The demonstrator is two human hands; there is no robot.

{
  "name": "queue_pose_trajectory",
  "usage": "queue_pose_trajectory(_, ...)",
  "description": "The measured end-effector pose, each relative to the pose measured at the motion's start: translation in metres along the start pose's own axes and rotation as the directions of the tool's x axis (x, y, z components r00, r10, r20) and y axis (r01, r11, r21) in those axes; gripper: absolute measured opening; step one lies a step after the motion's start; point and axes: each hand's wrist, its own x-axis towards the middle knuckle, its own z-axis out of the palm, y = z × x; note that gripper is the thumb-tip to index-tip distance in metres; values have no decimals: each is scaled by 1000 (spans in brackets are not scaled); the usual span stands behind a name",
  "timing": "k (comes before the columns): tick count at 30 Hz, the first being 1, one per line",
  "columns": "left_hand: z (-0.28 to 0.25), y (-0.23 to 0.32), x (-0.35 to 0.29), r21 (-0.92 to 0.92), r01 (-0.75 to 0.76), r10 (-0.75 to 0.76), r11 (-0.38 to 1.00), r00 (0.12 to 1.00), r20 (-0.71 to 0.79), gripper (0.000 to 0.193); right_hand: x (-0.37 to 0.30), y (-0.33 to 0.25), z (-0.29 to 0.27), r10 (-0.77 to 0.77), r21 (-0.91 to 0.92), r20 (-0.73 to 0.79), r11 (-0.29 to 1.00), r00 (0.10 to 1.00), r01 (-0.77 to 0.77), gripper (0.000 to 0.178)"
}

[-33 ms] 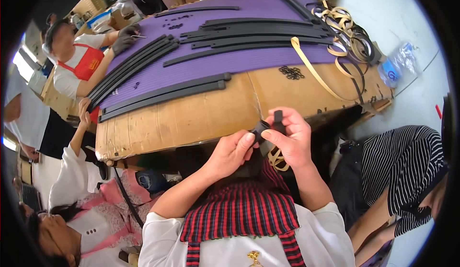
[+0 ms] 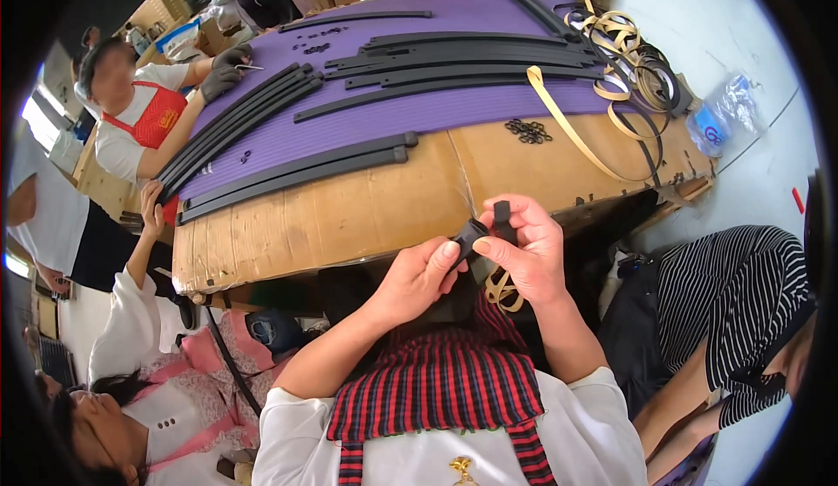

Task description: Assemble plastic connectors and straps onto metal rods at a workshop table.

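Observation:
My left hand [image 2: 412, 278] is closed round a dark bar [image 2: 469, 240], its thumb on top, close to the bar's upper end. The lower part of that bar is lost in the shadow below the table edge. My right hand [image 2: 534, 255] pinches a black strip [image 2: 502, 215], whose short end sticks up between the fingers. Its thumb presses at the bar's end, next to the left thumb. A tan strip [image 2: 500, 290] hangs in loops just under the right hand; whether it joins the black strip is hidden.
Long black bars [image 2: 471, 54] lie on a purple mat [image 2: 349, 128] over a cardboard-covered table [image 2: 349, 224]. Black rings [image 2: 528, 132] and tangled tan-and-black strips [image 2: 642, 67] lie at the right. A gloved co-worker [image 2: 144, 115] works at the left; other people sit on both sides.
Both hands keep nearly the same place and grip. The bar's end between them appears slightly turned, and the view has shifted a little.

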Motion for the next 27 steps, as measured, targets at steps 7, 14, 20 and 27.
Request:
queue_pose_trajectory(7,-9,2,1,-241,62,0,969,969,247,50,3,-10,-1,-18,21,121,1000,992,16,40)
queue_pose_trajectory(14,-12,5,1,-386,236,-81,892,922,377,50,6,-12,-7,-10,-7,229,1000,973,12,36)
queue_pose_trajectory(20,-13,2,5,-451,318,-98,834,890,446,52,9,-6,-13,-24,4,269,1000,963,24,36)
queue_pose_trajectory(27,-6,7,1,-385,312,-148,868,904,400,51,6,-4,-22,20,18,306,999,952,-27,37)
